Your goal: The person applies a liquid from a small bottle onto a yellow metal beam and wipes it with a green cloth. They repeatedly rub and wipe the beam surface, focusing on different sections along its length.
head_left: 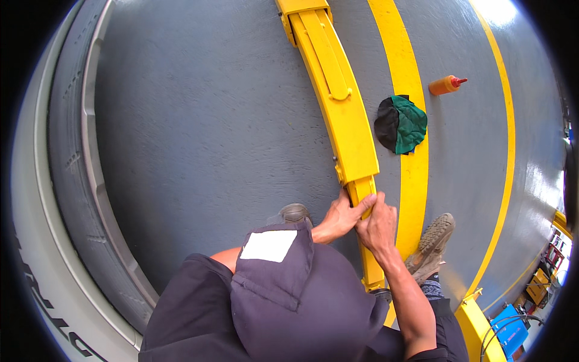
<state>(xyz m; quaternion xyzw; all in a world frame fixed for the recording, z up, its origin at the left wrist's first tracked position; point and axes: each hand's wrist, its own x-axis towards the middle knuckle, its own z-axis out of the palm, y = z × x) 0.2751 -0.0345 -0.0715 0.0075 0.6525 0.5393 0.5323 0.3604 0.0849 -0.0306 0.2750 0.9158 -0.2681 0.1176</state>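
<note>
A long yellow telescoping car lift arm [348, 130] runs from the top of the view down toward my body. At the point where its narrower inner section [369, 253] slides out of the wider outer one, both my hands are at work. My left hand [339, 218] grips the inner section from its left side, thumb across the top and fingers hidden behind the edge. Beside it, touching near the thumb, my right hand [379, 224] is closed with curled fingers on the section's right edge. Any small part under the right fingers is hidden.
On the grey floor right of the arm lie a black and green cloth cap-like item [403, 125] and an orange bottle with a red nozzle [445, 85]. A vehicle's side [60, 241] fills the left. A yellow post base [479, 323] and blue box [510, 330] stand lower right.
</note>
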